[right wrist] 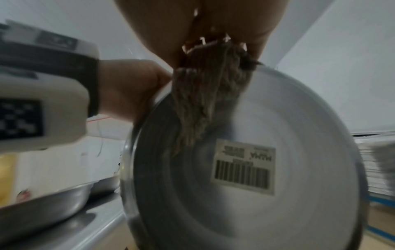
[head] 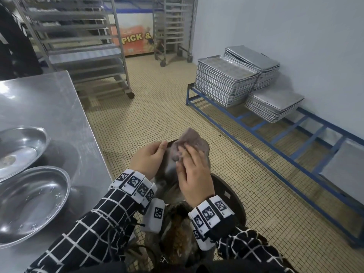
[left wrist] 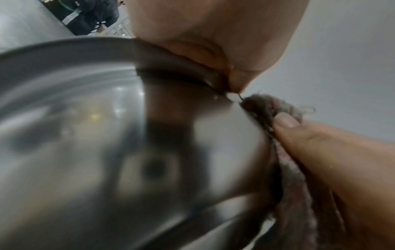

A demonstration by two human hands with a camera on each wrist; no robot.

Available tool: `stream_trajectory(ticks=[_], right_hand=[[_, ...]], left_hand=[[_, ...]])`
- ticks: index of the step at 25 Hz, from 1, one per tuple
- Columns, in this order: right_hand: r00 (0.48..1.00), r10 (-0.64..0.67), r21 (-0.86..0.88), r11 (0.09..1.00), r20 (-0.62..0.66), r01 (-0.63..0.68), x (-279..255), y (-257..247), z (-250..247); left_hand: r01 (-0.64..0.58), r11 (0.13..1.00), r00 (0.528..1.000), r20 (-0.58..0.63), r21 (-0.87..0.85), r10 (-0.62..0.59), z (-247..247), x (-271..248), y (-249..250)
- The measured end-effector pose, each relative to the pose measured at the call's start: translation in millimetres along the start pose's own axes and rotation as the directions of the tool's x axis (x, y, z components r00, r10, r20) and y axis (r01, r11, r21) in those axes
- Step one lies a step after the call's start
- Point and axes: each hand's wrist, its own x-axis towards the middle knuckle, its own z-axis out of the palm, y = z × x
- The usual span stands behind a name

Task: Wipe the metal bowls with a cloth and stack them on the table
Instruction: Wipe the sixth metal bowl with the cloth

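Here, my left hand (head: 146, 160) grips the metal bowl's (right wrist: 245, 169) rim at 10 o'clock; right fingers (head: 189, 152) press the cloth (head: 189, 138) against it.

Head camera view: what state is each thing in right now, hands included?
Left hand: grips the held bowl's rim.
Right hand: presses the cloth on the bowl.
Held bowl: tilted on edge, off the table, barcode sticker on its underside.
Cloth: bunched over the rim.
Two table bowls: upright, overlapping.
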Motion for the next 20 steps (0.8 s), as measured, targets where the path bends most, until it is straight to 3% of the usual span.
stream_trajectory(ticks=[2, 3, 5, 7, 8, 9, 10, 11, 12, 13, 14, 15, 17, 19, 20], right_hand=[[0.967, 0.247, 0.147, 0.961, -0.058, -0.236, 5.6, 6.8, -5.4], [0.928, 0.373, 0.201, 0.910, -0.022, -0.361, 7.9, 12.9, -10.9], [0.791, 0.595, 0.290, 0.739, 0.145, -0.608, 10.0, 31.1, -19.9], [0.580, 0.712, 0.514, 0.351, 0.396, -0.782, 10.6, 50.9, -30.1], [0.518, 0.677, 0.640, 0.090, 0.523, -0.763, 8.5, 54.8, -35.9], [0.469, 0.646, 0.672, -0.093, 0.603, -0.735, 8.9, 57.2, -41.5], [0.428, 0.653, 0.682, -0.189, 0.624, -0.706, 6.5, 63.0, -46.1], [0.461, 0.672, 0.711, -0.141, 0.580, -0.689, 5.3, 66.6, -49.2], [0.548, 0.655, 0.737, -0.020, 0.520, -0.676, 4.2, 68.9, -52.7], [0.603, 0.647, 0.731, 0.101, 0.467, -0.675, 2.2, 72.1, -55.5], [0.619, 0.630, 0.689, 0.177, 0.469, -0.703, 3.3, 77.7, -53.6], [0.577, 0.635, 0.665, 0.131, 0.513, -0.735, 6.1, 83.4, -54.8], [0.535, 0.641, 0.600, 0.142, 0.550, -0.787, 7.0, 87.4, -52.4], [0.590, 0.682, 0.595, 0.276, 0.433, -0.755, 8.0, 77.8, -53.1], [0.621, 0.703, 0.621, 0.324, 0.347, -0.714, 5.9, 74.5, -53.7]], left_hand=[[0.022, 0.996, 1.000, -0.008, -0.090, -0.023, 0.0, -1.6, -2.7], [0.051, 0.987, 0.999, -0.005, -0.155, -0.052, 0.0, -2.3, -5.6], [0.122, 0.949, 0.992, 0.035, -0.291, -0.117, -1.7, -3.6, -13.6], [0.193, 0.904, 0.981, 0.055, -0.382, -0.186, -3.2, -2.8, -21.7], [0.203, 0.881, 0.978, 0.052, -0.427, -0.200, -3.3, -3.1, -23.7], [0.198, 0.850, 0.978, 0.045, -0.489, -0.202, -3.2, -3.0, -25.8], [0.187, 0.810, 0.980, 0.056, -0.556, -0.189, -4.0, -2.9, -27.3], [0.171, 0.764, 0.985, 0.082, -0.622, -0.153, -5.3, -2.5, -28.0], [0.156, 0.735, 0.988, 0.100, -0.660, -0.120, -8.4, -1.6, -26.8], [0.136, 0.725, 0.990, 0.109, -0.675, -0.084, -11.5, -0.1, -24.6], [0.111, 0.774, 0.994, 0.068, -0.623, -0.088, -14.4, 2.8, -23.6], [0.091, 0.823, 0.995, 0.026, -0.561, -0.092, -16.9, 5.6, -22.5], [0.094, 0.861, 0.994, 0.000, -0.501, -0.108, -22.2, 5.9, -21.3], [0.209, 0.813, 0.977, 0.146, -0.543, -0.154, -26.1, 2.1, -20.6], [0.305, 0.801, 0.947, 0.255, -0.515, -0.197, -26.7, -1.1, -20.0]])
